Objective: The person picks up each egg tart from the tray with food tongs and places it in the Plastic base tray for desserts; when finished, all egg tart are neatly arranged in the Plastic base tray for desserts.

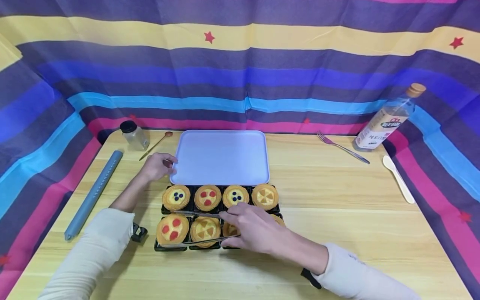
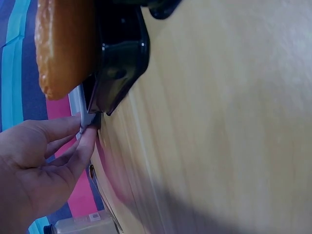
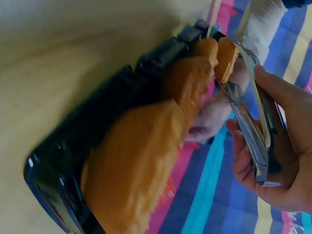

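Note:
My right hand [image 1: 255,227] grips metal tongs [image 3: 251,141], their arms reaching left over the front row of tarts. Between the tong tips is a tart with red dots [image 1: 173,229] at the front left; in the right wrist view this tart [image 3: 225,61] sits higher than its neighbours. Two rows of tarts rest in black plastic holders [image 1: 170,248], topped with red dots, blue dots or tan triangles. My right hand partly hides the front row's right side. My left hand [image 1: 155,166] pinches the left edge of a lavender tray [image 1: 221,156] behind the holders.
A black-lidded jar [image 1: 135,136] and a small wooden spoon [image 1: 155,146] lie back left, beside a blue-grey rod [image 1: 93,196]. At the right are a fork [image 1: 343,148], a labelled bottle [image 1: 386,121] and a white spoon [image 1: 398,179]. Striped cloth [image 1: 247,79] encloses the table.

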The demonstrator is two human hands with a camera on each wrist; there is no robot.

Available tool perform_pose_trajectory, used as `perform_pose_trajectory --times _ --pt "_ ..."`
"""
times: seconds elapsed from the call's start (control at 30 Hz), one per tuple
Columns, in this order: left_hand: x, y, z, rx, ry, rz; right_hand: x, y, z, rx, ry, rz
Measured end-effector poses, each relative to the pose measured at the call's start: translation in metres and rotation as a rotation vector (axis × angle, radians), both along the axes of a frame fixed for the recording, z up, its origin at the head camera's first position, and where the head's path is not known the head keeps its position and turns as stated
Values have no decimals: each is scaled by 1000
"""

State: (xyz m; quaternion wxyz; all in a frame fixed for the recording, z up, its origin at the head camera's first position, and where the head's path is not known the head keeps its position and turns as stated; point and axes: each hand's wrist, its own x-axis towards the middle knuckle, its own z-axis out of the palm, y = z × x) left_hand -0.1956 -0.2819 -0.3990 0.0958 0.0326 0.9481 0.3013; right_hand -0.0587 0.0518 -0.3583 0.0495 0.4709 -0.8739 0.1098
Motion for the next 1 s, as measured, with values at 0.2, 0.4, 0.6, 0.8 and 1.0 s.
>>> perform_pose_trajectory --times 0.2,0.4,0.6,0.8,1.0 --pt "0 -1 -1 -2 6 3 5 -9 -6 73 21 -21" --pt "0 -1 0 4 6 3 5 -16 -7 91 42 -23" --pt "-1 0 0 2 0 -2 7 -17 -6 120 24 -43" --pt "-1 0 0 1 8 -12 7 -8 -1 86 -24 -68" --pt "-1 -1 0 6 -4 -10 5 22 3 -112 -52 -78"
